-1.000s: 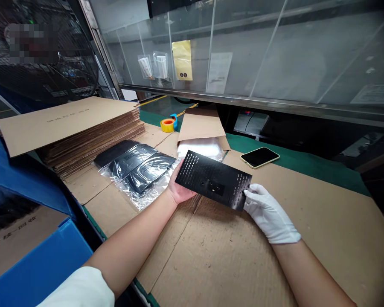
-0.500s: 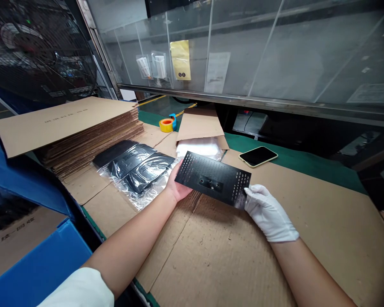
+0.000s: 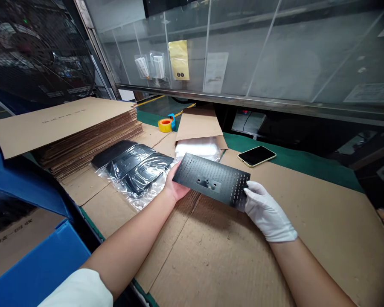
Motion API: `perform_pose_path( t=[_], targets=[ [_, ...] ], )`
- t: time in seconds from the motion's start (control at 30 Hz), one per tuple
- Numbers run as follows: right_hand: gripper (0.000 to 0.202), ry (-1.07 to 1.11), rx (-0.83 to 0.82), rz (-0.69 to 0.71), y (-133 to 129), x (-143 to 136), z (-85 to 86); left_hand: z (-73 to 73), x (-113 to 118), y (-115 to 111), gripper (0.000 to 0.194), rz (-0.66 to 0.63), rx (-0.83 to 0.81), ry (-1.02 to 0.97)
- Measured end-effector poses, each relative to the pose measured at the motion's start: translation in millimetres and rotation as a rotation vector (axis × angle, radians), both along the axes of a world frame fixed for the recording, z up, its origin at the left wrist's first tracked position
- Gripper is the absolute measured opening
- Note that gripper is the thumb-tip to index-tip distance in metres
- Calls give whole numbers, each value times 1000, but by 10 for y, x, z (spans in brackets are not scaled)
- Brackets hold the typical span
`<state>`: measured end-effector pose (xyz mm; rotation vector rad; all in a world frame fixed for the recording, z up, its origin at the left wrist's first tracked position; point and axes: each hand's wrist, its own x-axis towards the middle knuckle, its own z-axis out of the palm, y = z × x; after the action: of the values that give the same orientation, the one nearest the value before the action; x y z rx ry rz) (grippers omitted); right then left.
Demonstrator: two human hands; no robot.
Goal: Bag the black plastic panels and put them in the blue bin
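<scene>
At the centre of the frame, a bare left hand [image 3: 177,187] and a white-gloved right hand [image 3: 269,216] are grasping opposite ends of a tilted, slotted black panel [image 3: 211,175] above cardboard [image 3: 217,260], where bare skin might be smudging it or a weak gloved pinch risking a slip.
</scene>
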<state>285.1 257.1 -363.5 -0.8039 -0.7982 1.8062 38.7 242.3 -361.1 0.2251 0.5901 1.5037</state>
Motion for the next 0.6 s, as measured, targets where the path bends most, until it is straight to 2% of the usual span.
perform_pose_path(
  t=[0.1,0.17,0.23,0.3,0.43,0.6],
  targets=[
    [46,4,-66,-39,11,-3,46,5,-25,16,24,113,45,54],
    [47,48,-114,-30,28,19,56,10,-46,30,29,171,119,151],
    [30,130,-161,16,50,54,50,11,-58,38,26,194,174,295],
    [10,188,-226,54,72,91,45,4,-56,37,20,191,157,433],
    [36,198,-316,123,101,138,77,-22,-43,29,38,177,31,590],
    [52,209,-323,205,115,165,111,-37,-42,37,43,177,-7,603]
  ],
)
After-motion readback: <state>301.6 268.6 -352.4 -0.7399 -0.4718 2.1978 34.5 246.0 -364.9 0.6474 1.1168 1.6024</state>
